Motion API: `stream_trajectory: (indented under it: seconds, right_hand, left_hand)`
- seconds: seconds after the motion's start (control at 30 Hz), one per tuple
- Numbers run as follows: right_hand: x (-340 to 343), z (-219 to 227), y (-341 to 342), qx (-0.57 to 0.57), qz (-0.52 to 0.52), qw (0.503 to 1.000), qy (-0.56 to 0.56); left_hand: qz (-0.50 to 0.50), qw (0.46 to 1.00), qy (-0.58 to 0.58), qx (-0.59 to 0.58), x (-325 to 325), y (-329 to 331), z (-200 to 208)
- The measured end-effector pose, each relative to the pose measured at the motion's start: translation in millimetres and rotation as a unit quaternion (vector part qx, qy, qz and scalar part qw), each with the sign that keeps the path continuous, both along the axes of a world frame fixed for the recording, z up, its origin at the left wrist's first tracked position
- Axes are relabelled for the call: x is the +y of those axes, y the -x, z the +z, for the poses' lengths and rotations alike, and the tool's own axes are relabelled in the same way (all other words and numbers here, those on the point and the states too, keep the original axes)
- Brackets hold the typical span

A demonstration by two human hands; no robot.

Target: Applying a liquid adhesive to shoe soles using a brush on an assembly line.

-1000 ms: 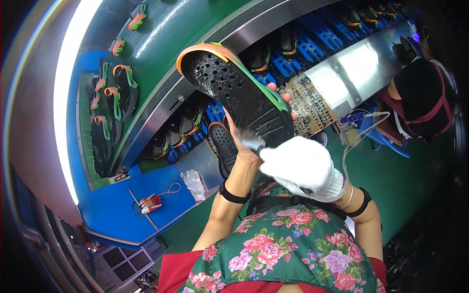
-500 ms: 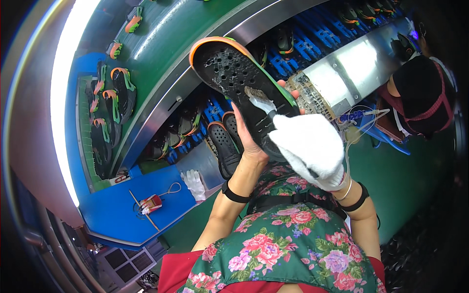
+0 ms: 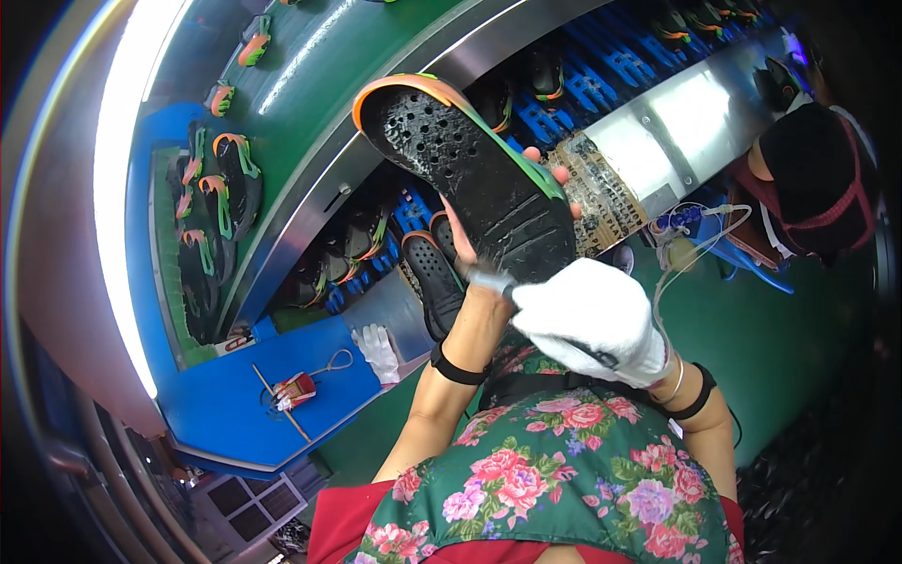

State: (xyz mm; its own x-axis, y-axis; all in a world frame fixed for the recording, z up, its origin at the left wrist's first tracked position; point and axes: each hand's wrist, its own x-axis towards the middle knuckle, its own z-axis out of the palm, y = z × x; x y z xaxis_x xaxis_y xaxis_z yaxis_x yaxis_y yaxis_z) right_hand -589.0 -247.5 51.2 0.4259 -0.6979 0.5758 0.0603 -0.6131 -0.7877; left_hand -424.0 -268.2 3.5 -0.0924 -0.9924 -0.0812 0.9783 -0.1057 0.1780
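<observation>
- The left hand (image 3: 489,246) held up a black shoe sole (image 3: 470,179) with an orange and green rim, tread side toward the camera, toe end pointing up and away from the person.
- That hand's grip was wrapped around the heel half of the sole from behind; its fingertips (image 3: 562,176) showed over the sole's right edge and the thumb lay along the left edge.
- The right hand (image 3: 592,320), in a white glove, sat just below the sole's heel and was curled shut on a small brush (image 3: 492,282), whose pale tip touched the heel's lower edge.
- Behind the sole ran a steel-edged conveyor (image 3: 376,66) with a green belt carrying more soles.
- Below the sole and to its left, another black sole (image 3: 434,282) lay on the bench (image 3: 216,414), which had a blue top.
- Further left of the sole, a spare white glove (image 3: 378,350) and a small red tool (image 3: 294,390) lay on the same bench.
- Right of the sole, another person in a dark cap (image 3: 813,179) sat by the conveyor.
</observation>
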Motion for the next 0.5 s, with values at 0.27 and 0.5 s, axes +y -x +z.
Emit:
stream_trajectory:
  seconds: [0.27,0.5]
  right_hand:
    - [-8.8,-4.2,13.3,0.063,-0.028,0.995,0.070]
    - [-10.1,-7.2,20.6,-0.035,-0.023,0.994,-0.098]
  left_hand:
    - [-0.026,0.999,-0.021,-0.009,-5.9,-11.3,-1.3]
    - [-0.062,0.996,0.039,0.053,-4.0,-10.8,0.8]
